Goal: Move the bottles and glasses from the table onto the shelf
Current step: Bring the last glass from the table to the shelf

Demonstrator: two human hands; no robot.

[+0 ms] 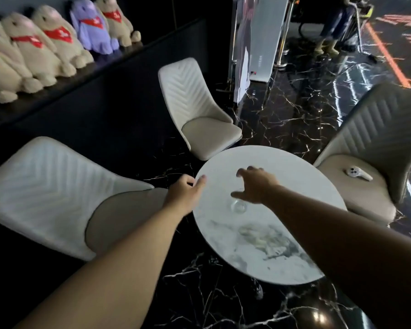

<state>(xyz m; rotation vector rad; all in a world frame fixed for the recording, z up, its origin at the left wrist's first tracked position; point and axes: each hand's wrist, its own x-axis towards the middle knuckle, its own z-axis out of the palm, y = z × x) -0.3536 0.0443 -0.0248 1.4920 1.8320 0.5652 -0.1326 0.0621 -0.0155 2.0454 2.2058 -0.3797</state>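
A clear drinking glass (238, 206) stands on the round white marble table (282, 252), near its left side. My right hand (256, 185) hovers just above and beyond the glass, fingers spread, thumb close to its rim, holding nothing. My left hand (184, 189) rests at the table's left edge with its fingertips on the rim, holding nothing. A dark shelf (64, 84) runs along the wall at the upper left. No bottle is in sight.
Three cream chairs ring the table: one at left (50, 191), one behind (195, 108), one at right (365, 148) with a white controller (357, 174) on its seat. Several plush rabbits (45, 43) line the shelf. Black marble floor; a white panel (261, 36) stands beyond.
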